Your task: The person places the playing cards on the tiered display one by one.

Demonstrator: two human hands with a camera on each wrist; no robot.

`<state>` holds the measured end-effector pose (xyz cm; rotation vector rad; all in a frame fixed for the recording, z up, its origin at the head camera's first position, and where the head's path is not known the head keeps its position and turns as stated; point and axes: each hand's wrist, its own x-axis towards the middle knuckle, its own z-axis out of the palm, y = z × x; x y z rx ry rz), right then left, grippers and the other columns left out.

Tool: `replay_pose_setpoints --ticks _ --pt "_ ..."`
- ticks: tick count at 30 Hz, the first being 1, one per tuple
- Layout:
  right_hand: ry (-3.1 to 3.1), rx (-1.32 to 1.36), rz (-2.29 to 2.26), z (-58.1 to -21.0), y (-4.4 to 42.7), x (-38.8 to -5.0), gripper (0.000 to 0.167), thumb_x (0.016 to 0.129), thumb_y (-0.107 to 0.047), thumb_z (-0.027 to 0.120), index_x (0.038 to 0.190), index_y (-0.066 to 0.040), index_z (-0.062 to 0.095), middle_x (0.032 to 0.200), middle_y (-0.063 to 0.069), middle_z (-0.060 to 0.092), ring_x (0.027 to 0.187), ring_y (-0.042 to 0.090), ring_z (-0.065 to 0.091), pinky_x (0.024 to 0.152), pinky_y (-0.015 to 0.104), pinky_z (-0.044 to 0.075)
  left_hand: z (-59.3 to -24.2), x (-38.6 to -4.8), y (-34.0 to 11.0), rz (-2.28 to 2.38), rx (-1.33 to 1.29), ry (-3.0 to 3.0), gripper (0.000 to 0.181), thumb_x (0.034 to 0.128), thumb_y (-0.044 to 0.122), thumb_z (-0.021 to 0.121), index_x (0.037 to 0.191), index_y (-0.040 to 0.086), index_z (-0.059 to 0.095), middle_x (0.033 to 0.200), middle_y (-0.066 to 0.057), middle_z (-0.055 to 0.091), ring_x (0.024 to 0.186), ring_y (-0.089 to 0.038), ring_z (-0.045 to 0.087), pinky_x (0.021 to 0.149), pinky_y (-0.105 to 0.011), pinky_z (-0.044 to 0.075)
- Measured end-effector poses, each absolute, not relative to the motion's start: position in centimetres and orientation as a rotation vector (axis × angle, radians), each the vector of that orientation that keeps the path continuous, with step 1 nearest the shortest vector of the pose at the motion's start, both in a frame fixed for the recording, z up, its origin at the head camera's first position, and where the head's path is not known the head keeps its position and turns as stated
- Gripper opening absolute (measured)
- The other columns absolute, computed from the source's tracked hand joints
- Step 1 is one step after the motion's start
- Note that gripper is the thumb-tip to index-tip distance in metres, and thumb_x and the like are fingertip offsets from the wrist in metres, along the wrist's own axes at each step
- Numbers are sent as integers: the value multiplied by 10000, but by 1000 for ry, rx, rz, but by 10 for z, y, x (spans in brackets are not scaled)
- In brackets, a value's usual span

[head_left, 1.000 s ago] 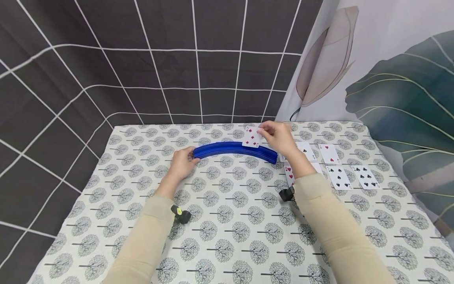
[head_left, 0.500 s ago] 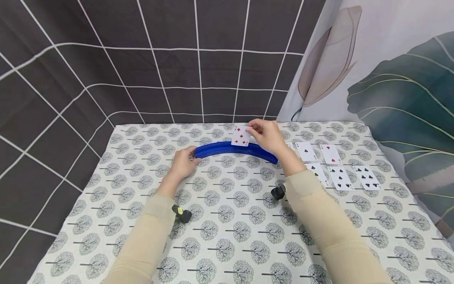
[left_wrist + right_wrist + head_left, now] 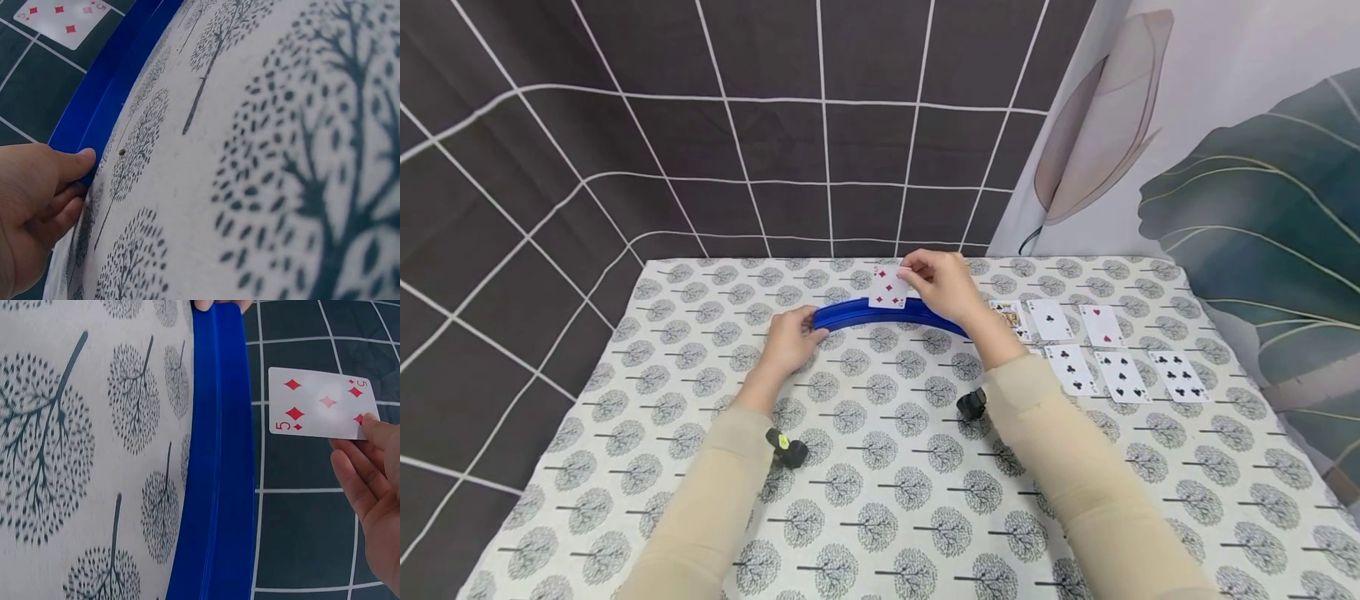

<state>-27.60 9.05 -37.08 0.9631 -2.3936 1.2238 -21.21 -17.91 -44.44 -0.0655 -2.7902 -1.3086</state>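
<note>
A curved blue card holder (image 3: 865,315) lies across the table. At its left end my left hand (image 3: 790,340) grips it, thumb on the near side; the left wrist view shows this hand (image 3: 37,206) at the blue rim. My right hand (image 3: 946,287) pinches a five of diamonds playing card (image 3: 887,287) by one side. In the head view the card stands upright over the holder's back, left of its middle. The right wrist view has the card (image 3: 312,403) apart from the holder (image 3: 219,456), face toward me.
Several playing cards lie face up in two rows at the right, among them a king (image 3: 1007,317), a three of clubs (image 3: 1070,369) and a two of hearts (image 3: 1102,326). A tree-print cloth (image 3: 880,450) covers the table. A dark checked curtain (image 3: 760,142) hangs behind.
My right hand has moved left along the holder, carrying the five of diamonds. More of the cards on the right are uncovered. My left hand stays at the holder's left end.
</note>
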Motion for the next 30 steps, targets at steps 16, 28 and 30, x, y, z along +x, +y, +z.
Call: replay_pose_setpoints --ticks 16,28,30 --pt "-2464 989 1180 -372 67 -275 99 962 -63 692 999 19 735 922 139 758 785 257 729 722 341 634 -444 -214 -180 -1318 -59 -2809 356 914 66 745 1243 -34 654 1142 -227 713 1102 -360 684 1034 -438 548" --pt "-2489 1013 1152 -379 49 -273 100 977 -82 677 989 -4 738 944 121 758 834 253 733 778 323 632 -443 -215 -181 -1314 -49 -2830 392 914 74 745 1271 -45 636 1159 -228 705 1095 -347 687 1021 -412 558" --pt "-2477 1020 1143 -379 47 -273 99 978 -79 675 992 -4 739 951 120 759 841 250 734 781 320 633 -442 -215 -181 -1308 -55 -2831 397 914 72 746 1276 -49 633 1157 -230 705 1093 -348 687 1017 -412 561"
